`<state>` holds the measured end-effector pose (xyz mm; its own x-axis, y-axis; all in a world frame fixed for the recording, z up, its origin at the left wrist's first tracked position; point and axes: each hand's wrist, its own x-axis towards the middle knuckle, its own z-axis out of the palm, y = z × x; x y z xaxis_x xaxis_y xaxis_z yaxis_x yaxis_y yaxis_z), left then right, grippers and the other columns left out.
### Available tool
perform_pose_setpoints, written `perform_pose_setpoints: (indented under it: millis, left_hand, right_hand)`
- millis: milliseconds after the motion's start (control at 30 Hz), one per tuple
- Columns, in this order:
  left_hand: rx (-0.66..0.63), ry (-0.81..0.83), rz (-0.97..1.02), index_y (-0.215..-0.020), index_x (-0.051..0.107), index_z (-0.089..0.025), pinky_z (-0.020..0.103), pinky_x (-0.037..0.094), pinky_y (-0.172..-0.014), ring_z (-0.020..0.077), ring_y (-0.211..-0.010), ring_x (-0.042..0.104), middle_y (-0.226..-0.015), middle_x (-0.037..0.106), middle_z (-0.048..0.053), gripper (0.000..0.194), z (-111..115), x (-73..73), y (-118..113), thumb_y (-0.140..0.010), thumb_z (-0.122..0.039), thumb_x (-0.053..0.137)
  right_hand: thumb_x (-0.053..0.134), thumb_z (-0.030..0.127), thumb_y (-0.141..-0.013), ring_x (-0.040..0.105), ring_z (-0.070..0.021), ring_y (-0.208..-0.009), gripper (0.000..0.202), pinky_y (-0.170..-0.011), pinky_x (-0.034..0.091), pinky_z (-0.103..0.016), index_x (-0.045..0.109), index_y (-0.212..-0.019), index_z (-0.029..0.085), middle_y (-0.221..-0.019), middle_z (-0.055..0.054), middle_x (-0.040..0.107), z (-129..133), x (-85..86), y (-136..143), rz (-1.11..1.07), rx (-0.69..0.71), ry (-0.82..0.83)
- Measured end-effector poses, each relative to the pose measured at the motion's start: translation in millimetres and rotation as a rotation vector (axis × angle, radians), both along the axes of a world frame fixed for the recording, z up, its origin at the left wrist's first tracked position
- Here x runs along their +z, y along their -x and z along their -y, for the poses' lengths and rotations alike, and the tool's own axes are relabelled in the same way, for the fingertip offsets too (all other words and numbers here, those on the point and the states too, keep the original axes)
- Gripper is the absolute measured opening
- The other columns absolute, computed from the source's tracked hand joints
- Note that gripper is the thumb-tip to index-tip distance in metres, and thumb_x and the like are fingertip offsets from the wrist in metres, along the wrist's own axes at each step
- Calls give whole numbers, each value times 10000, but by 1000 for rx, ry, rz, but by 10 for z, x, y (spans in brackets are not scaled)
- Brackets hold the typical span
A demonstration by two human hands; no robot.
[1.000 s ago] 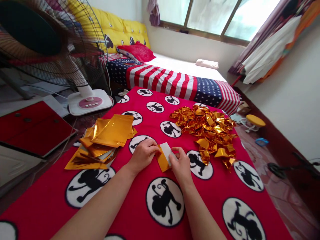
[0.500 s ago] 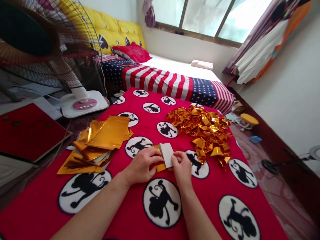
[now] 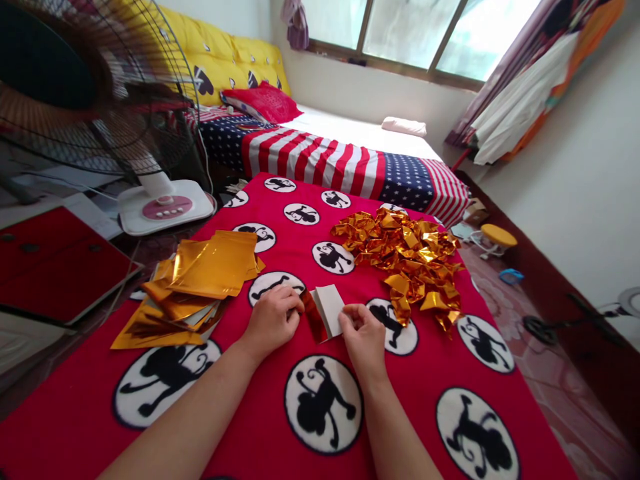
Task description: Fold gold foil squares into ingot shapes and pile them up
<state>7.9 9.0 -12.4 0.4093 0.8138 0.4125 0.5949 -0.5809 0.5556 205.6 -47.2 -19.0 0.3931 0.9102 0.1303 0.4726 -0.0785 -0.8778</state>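
A small sheet of gold foil paper (image 3: 330, 308) lies on the red cloth (image 3: 400, 407), partly folded, with its pale back facing up and a shiny gold strip along its left side. The thumb and fingers of my right hand (image 3: 364, 339) pinch its right edge. My left hand (image 3: 274, 321) is closed at the upper left corner of the gold strip, with its fingertips curled against it. Left of my hands is a loose stack of flat gold foil sheets (image 3: 215, 263). To the right lies a heap of folded gold foil pieces (image 3: 400, 247).
An electric fan (image 3: 165, 205) stands beyond the cloth on the left, its blades blurred. Behind the cloth is a bed (image 3: 320, 157) with a striped and starred cover. On the floor at right stands a yellow-topped stool (image 3: 499, 235).
My left hand has shifted left, from over the sheet to its left edge. More of the gold strip shows now. My right hand keeps its hold on the right edge.
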Motion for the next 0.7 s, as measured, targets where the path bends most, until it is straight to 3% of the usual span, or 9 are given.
perform_pose_setpoints:
  millis: [133,400,567,700]
  left_hand:
    - [-49,13,35,-793,683,-195,344,474,-847,194,-888,600,-870,660,43,193,-4,-4,-17,-762,-51,557]
    - [-181,67,248,-1005,703,-191,296,501,-885,165,-961,625,-1027,672,74,255,41,19,-86,-846,-88,532]
    - [-193,91,285,-993,713,-198,300,501,-884,168,-967,628,-1029,678,76,254,45,45,-103,-848,-93,534]
    - [-115,164,376,-875,723,-181,299,515,-826,177,-923,638,-970,684,74,220,11,33,-100,-825,-92,529]
  right_hand:
    - [623,323,-783,608,-172,-637,163,-616,478,-280,671,-850,182,-786,-55,702,16,3,16,8,5,12]
    - [618,400,-807,587,-154,-566,235,-526,453,-256,669,-872,180,-741,-42,694,36,27,10,-181,7,22]
    - [652,409,-801,584,-144,-591,288,-532,453,-249,643,-983,186,-768,-28,666,59,83,64,-317,19,-7]
    - [712,330,-763,582,-124,-635,437,-584,463,-228,577,-1162,214,-739,20,626,53,102,121,-532,27,-117]
